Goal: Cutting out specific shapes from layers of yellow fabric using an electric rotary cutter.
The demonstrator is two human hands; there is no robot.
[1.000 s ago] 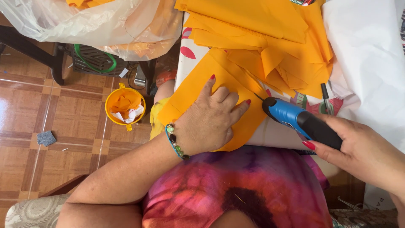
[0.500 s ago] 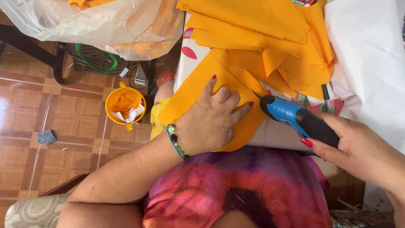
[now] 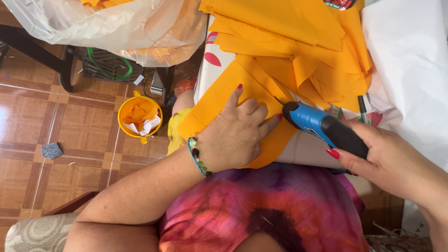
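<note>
My left hand (image 3: 238, 133) lies flat with fingers spread on a folded orange fabric piece (image 3: 219, 100) at the near edge of the table. My right hand (image 3: 387, 161) grips a blue and black glue gun (image 3: 322, 126); its thin nozzle points left and touches the orange fabric just beyond my left fingertips. A beaded bracelet (image 3: 198, 158) circles my left wrist. More orange fabric pieces (image 3: 298, 42) are piled further back on the table.
A white sheet (image 3: 410, 60) covers the table's right side. On the tiled floor at left stand a small yellow bucket (image 3: 139, 116) with scraps and a clear plastic bag (image 3: 107, 23) of orange material. A pen (image 3: 363, 108) lies beside the fabric.
The glue gun has moved a little to the left, bringing its nozzle onto the fabric near my left fingers. My left hand stays pressed in place.
</note>
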